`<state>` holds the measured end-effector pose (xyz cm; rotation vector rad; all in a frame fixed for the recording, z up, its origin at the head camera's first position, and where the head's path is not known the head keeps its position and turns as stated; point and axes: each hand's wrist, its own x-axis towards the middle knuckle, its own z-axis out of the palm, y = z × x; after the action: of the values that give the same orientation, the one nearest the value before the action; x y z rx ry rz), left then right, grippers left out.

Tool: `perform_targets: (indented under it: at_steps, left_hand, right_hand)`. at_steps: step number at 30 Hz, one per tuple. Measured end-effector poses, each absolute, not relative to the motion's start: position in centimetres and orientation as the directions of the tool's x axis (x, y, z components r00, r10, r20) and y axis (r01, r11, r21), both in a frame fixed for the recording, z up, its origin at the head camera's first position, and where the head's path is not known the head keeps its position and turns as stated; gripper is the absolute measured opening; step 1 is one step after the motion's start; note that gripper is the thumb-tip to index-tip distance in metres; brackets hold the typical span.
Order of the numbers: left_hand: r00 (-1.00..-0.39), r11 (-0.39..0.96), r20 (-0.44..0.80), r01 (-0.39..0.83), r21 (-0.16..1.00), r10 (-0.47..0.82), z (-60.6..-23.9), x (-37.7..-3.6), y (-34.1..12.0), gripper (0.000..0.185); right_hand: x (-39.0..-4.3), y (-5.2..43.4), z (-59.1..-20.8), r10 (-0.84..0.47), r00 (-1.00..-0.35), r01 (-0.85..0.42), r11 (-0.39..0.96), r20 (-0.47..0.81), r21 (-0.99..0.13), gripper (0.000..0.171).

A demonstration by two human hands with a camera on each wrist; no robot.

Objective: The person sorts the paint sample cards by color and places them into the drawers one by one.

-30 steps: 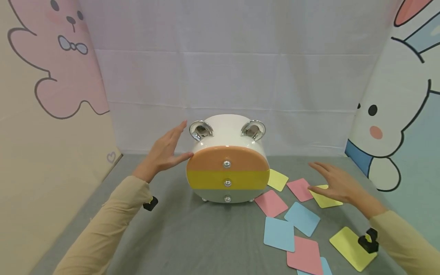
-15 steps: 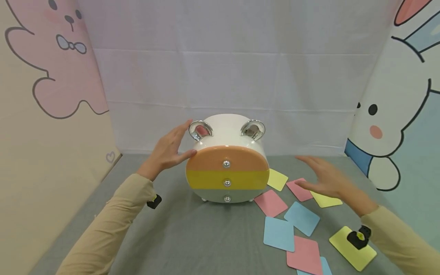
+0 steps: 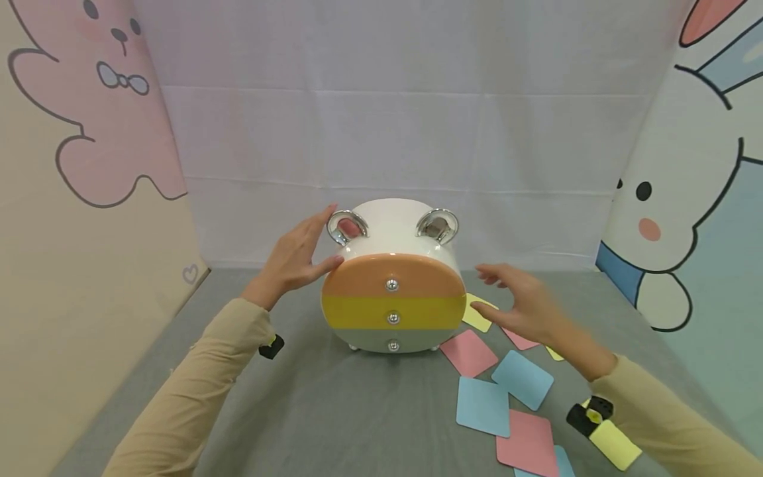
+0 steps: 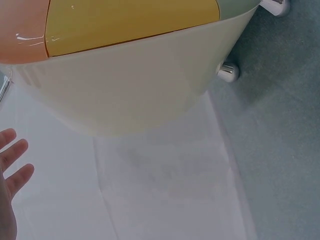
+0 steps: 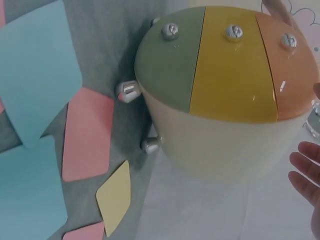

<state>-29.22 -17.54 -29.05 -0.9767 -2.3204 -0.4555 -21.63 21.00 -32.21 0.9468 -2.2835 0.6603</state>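
A small drawer box (image 3: 393,228) with a white body and two silver ears stands in the middle of the table. Its front has an orange drawer (image 3: 360,275), a yellow drawer (image 3: 360,313) and a grey-green drawer (image 3: 360,338), each with a silver ball knob. My left hand (image 3: 292,258) is at the box's upper left, fingers extended beside the left ear. Its thumb lies over the orange drawer's upper left edge; whether it touches is hard to tell. My right hand (image 3: 524,301) hovers right of the box, apart from it, holding nothing, fingers loosely bent. In the right wrist view, its fingertips (image 5: 304,161) show beside the white body.
Several square cards lie on the grey cloth at the right, among them a pink card (image 3: 469,354), a blue card (image 3: 483,405) and a yellow card (image 3: 616,447). A white sheet (image 3: 405,132) hangs behind, with cartoon-printed panels on both sides.
My right hand has moved left toward the box, over the far cards. My left hand has shifted slightly right, its thumb now over the box's edge. The box stays in place, drawers closed.
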Motion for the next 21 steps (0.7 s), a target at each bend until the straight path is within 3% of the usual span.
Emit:
perform_targets:
  at_steps: [6,12,15,21]
  left_hand:
    - [-0.563,0.671,0.627,0.737,0.084,0.539,-29.0,-29.2,-17.5,0.085]
    - [-0.559,0.669,0.631,0.739,0.085,0.538,-29.1,-29.4,-17.5,0.085]
    - [-0.56,0.67,0.631,0.737,0.084,0.537,-29.2,-29.4,-17.5,0.085]
    - [-0.566,0.677,0.63,0.731,0.084,0.532,-29.2,-29.4,-17.5,0.085]
  right_hand:
    - [-21.6,18.1,-32.4,-0.41,-0.513,-0.802,0.543,0.755,-0.25,0.044]
    - [-21.6,15.5,-32.6,-0.345,-0.44,-0.847,0.466,0.829,-0.256,0.044]
    - [-21.4,14.2,-32.9,-0.316,-0.449,-0.847,0.448,0.836,-0.285,0.036]
    - [-21.0,11.8,-33.6,-0.235,-0.511,-0.823,0.411,0.827,-0.392,0.035]
